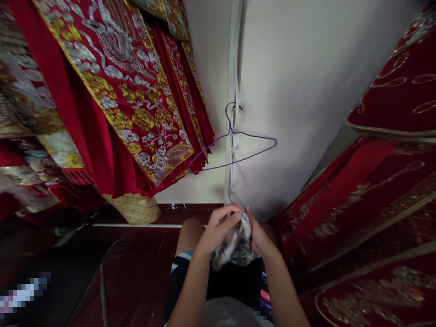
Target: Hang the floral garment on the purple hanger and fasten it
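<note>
Left of the purple hanger (250,136) hangs a red embroidered garment (136,100), and below the hanger, above our lap, our left hand (223,225) and right hand (256,236), fingers partly curled, hold a crumpled patterned cloth (238,243) between them.

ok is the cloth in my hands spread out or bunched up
Bunched up: the patterned cloth sits in crumpled folds between the left hand and right hand.

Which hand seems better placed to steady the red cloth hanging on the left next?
Probably the left hand: it sits nearer the red cloth, with the right hand farther across. Both are at the bunched fabric.
</note>
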`<state>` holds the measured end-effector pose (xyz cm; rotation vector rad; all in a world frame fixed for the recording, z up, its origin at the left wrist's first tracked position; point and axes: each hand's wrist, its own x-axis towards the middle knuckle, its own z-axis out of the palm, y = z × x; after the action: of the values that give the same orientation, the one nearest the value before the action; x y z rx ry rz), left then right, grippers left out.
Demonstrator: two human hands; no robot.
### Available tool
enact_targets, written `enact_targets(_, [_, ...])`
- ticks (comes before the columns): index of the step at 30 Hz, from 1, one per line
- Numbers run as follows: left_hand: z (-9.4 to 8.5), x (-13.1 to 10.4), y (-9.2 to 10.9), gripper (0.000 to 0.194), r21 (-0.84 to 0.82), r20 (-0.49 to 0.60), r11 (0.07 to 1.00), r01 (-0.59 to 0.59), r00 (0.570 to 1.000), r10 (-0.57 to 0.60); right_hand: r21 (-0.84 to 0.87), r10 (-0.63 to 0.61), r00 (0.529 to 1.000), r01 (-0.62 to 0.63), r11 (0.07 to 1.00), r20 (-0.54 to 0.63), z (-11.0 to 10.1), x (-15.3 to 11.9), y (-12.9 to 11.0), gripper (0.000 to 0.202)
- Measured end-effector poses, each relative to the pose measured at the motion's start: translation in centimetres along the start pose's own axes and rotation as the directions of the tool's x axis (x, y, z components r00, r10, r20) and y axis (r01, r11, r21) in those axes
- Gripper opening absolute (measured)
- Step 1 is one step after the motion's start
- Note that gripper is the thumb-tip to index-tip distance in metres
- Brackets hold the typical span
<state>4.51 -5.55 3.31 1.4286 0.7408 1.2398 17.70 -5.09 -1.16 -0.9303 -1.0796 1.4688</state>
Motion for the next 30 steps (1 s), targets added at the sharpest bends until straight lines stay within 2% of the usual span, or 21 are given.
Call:
enact_targets(3, [-0.8,0.1,-0.8,0.023,0.13,-0.042,0.989,-0.067,0.996,0.073,0.13,0.176,0.974,-0.195,0.972,0.146,0.7,-0.6,0.4,0.067])
enact_targets(5, [-1.6,-0.2,-1.8,0.031,0.143,-0.004,0.989,-0.037,0.999,0.038,0.1,0.23,0.942,-0.261,0.96,0.245,0.0,-0.8,0.2,0.057])
enact_targets(8, [-3.0,-1.3,-3.9,0.042,0.166,0.16,0.981,0.099,0.979,-0.126,-0.003,0.214,0.929,-0.223,0.975,0.303,-2.6,-0.6,-1.8,0.049])
enact_targets(10, [-4.2,-2.0,-5.2,0.043,0.3,0.247,0.945,0.134,0.945,-0.213,-0.036,0.166,0.953,-0.162,0.986,0.253,-4.7,0.1,-4.3,0.052])
enact_targets(12, [-5.7,-2.4,-5.9,0.041,0.512,0.242,0.853,0.1,0.936,-0.254,-0.105,0.097,0.979,-0.079,0.991,0.179,-6.4,1.0,-7.3,0.048])
enact_targets(13, [-6.7,-2.5,-6.1,0.042,0.617,0.195,0.783,0.081,0.948,-0.252,-0.16,0.056,0.986,-0.031,0.987,0.154,-7.1,1.6,-8.7,0.043])
enact_targets(16, [-10.0,-2.3,-5.3,0.046,0.81,0.048,0.583,0.061,0.984,-0.17,-0.4,-0.041,0.98,0.118,0.909,0.196,-7.8,3.7,-11.9,0.031])
enact_targets(19, [-12.8,-1.7,-3.3,0.044,0.867,0.098,0.497,-0.03,0.989,-0.11,-0.54,-0.172,0.948,0.296,0.788,0.268,-7.4,6.1,-12.9,0.025])
enact_targets(21, [-14.0,-1.1,-1.8,0.04,0.877,0.162,0.467,-0.114,0.985,-0.063,-0.563,-0.275,0.92,0.39,0.729,0.28,-6.9,8.0,-12.6,0.027])
enact_targets(23, [-14.8,-0.3,-0.7,0.036,0.875,0.195,0.451,-0.176,0.981,0.004,-0.564,-0.378,0.891,0.452,0.692,0.25,-6.2,10.1,-12.0,0.041])
enact_targets(26, [-15.7,1.0,0.5,0.037,0.885,0.152,0.427,-0.185,0.982,0.11,-0.567,-0.488,0.848,0.511,0.646,0.209,-5.3,13.4,-10.9,0.063])
enact_targets(28, [-16.2,1.8,0.9,0.041,0.901,0.066,0.416,-0.124,0.986,0.152,-0.604,-0.518,0.829,0.527,0.598,0.209,-4.8,15.4,-10.2,0.056])
enact_targets(30, [-16.6,2.6,1.1,0.044,0.901,-0.005,0.428,-0.071,0.985,0.173,-0.655,-0.501,0.835,0.511,0.557,0.226,-4.8,16.7,-9.6,0.032])
